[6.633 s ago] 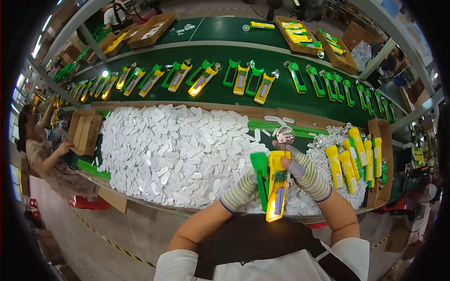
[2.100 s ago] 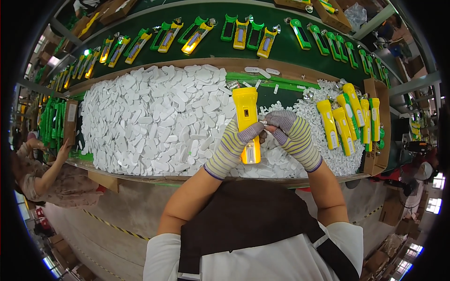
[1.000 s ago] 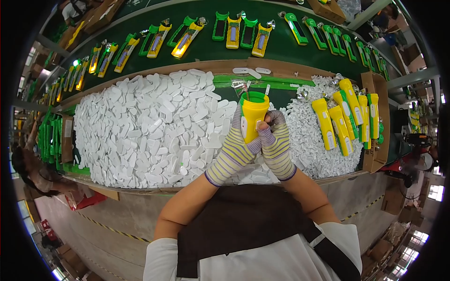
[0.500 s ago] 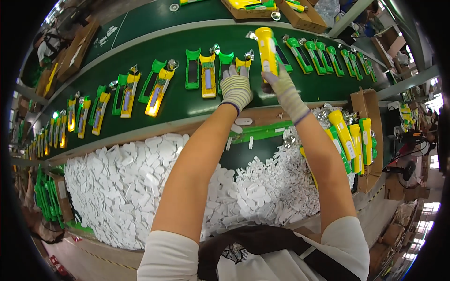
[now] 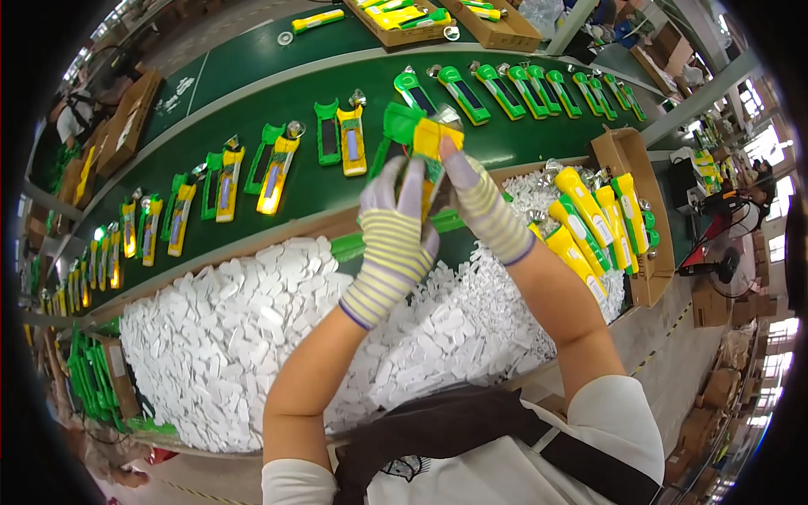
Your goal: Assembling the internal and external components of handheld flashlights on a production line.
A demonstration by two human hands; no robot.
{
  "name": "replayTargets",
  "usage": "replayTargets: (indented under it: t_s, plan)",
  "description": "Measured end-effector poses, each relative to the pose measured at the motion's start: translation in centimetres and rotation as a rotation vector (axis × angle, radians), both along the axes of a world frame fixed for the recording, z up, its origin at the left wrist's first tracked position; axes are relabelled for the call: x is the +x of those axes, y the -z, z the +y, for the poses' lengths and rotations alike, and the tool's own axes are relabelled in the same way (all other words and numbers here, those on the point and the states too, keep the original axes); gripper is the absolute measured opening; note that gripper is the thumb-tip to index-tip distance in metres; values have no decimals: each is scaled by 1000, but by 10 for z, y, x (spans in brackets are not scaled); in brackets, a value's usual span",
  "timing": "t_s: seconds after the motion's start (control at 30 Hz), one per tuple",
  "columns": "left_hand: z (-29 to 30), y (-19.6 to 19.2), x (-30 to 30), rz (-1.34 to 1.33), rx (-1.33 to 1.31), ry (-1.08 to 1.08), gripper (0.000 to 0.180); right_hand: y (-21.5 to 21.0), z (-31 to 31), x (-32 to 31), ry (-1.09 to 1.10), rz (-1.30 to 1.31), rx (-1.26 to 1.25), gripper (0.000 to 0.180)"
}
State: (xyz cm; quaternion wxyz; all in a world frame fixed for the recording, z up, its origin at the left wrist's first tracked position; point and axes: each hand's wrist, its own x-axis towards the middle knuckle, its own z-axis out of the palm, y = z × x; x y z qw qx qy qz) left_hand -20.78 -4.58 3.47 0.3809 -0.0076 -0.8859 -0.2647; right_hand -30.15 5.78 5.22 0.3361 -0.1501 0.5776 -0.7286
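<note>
Both hands gloved, striped knit. Left hand (image 5: pixel 394 227) and right hand (image 5: pixel 481 204) raised together, both clamped on one green and yellow flashlight assembly (image 5: pixel 418 135), held above the green conveyor belt (image 5: pixel 311 189). Left fingers wrapped round the lower green part, right fingers pinching the yellow part from the right. Just beyond the hands, rows of green and yellow flashlight halves (image 5: pixel 349 139) lying on the belt. Below and left of the hands, big heap of white plastic pieces (image 5: pixel 244 337). Right of the right hand, cardboard box (image 5: pixel 652 278) with yellow flashlight bodies (image 5: pixel 589 210) standing side by side. Green strip (image 5: pixel 358 246) touching the near edge under the left hand.
</note>
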Motion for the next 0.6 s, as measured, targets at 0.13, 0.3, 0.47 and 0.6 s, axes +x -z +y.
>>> replayTargets:
  t_s: [0.13, 0.3, 0.47, 0.6]
  plan:
    - [15, 15, 91, -41, 1070, 338, 47, -17, 43, 59, -181, 211, -27, 38]
    - [62, 60, 163, -257, 2015, 778, 53, -13, 64, 135, -426, 40, 149, 43]
    - [79, 80, 208, -124, 2309, 715, 58, -13, 54, 180, -318, 979, 686, 55]
    - [67, 60, 216, 2, 2305, 548, 56, 1, 46, 241, -689, 1084, 563, 40]
